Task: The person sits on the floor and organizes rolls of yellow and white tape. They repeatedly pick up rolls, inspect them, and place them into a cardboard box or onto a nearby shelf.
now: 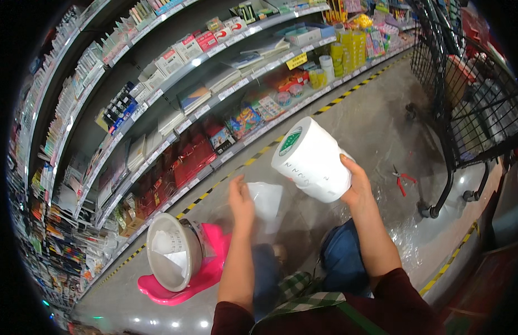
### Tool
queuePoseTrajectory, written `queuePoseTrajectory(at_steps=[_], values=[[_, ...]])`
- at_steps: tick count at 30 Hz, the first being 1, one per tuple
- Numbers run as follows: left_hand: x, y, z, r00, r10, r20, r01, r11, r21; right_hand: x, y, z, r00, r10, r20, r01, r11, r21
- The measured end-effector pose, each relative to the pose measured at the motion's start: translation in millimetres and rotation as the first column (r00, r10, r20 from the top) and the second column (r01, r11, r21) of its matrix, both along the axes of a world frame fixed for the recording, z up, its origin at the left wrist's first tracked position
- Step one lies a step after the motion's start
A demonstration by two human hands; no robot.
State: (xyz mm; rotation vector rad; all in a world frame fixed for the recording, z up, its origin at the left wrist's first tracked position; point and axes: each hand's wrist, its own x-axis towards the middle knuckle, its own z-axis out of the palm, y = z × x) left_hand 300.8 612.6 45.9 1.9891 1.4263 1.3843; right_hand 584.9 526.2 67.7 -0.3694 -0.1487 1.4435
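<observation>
My right hand (356, 178) holds a wide stack of white tape rolls (317, 163) tilted up in front of me. A green label shows inside the core at its end, and small dark marks run along its side. Lower and to the left is my left hand (242, 203), blurred, its fingers pointing up. Right beside it a thin white sheet (266, 203) hangs or drops; whether the fingers touch it is unclear. To the left, a pale round bin (196, 251) with white paper pieces (169, 247) inside sits on a bright pink plastic seat (208, 268).
Stocked store shelves (238, 86) with stationery curve along the left and back. Red-handled pliers (401, 180) lie on the grey floor at right, near a loaded black wire cart (451, 113) on casters. Yellow-black tape (265, 148) marks the floor along the shelf base.
</observation>
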Motion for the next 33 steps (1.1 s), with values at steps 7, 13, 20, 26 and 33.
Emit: queuePoseTrajectory(at_steps=[7, 13, 20, 26, 33], values=[[18.7, -21.5, 13.8, 0.917, -0.333, -0.219, 0.310, 0.942, -0.132, 3.0, 3.7, 6.1, 0.954, 0.126, 0.273, -0.102, 0.989, -0.103], [19.9, -17.6, 4.5, 0.879, -0.473, 0.057, 0.462, 0.816, -0.348, -0.7, 7.4, 5.5, 0.986, 0.153, 0.071, -0.135, 0.969, -0.207], [19.4, -29.9, 15.3, 0.842, -0.414, 0.346, 0.538, 0.691, -0.482, -12.5, -4.5, 15.5, 0.910, -0.029, 0.414, -0.027, 0.991, 0.128], [19.3, -36.1, 10.4, 0.799, -0.451, 0.397, 0.599, 0.646, -0.472, -17.0, -7.8, 14.1, 0.513, -0.155, 0.844, 0.011, 0.985, 0.175], [16.7, -38.2, 15.4, 0.735, -0.487, 0.472, 0.678, 0.534, -0.505, -9.8, -16.5, 20.2, 0.378, -0.190, 0.906, -0.044, 0.974, 0.223]])
